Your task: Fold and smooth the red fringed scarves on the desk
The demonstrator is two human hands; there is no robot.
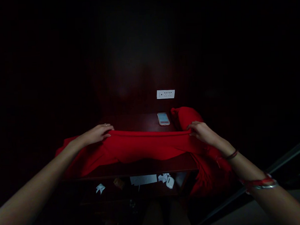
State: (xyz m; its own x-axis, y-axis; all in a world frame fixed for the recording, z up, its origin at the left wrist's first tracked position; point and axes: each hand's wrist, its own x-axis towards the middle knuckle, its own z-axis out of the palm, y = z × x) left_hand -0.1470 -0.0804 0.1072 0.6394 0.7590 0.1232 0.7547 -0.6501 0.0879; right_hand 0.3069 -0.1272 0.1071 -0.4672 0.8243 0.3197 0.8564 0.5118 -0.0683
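2 hands (99, 133) hold red cloth (141, 146) taut btwn them.

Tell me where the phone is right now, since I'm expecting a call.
In the head view, the smartphone lies right of centre on the wooden surface, below the white wall socket.

Both arms extended forward and apart, left hand (98, 133) and right hand (202, 131) palms down, fingers curled.

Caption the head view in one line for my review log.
Both hands, left and right, hold a red cloth stretched over a dark shelf, a lit phone beyond it.
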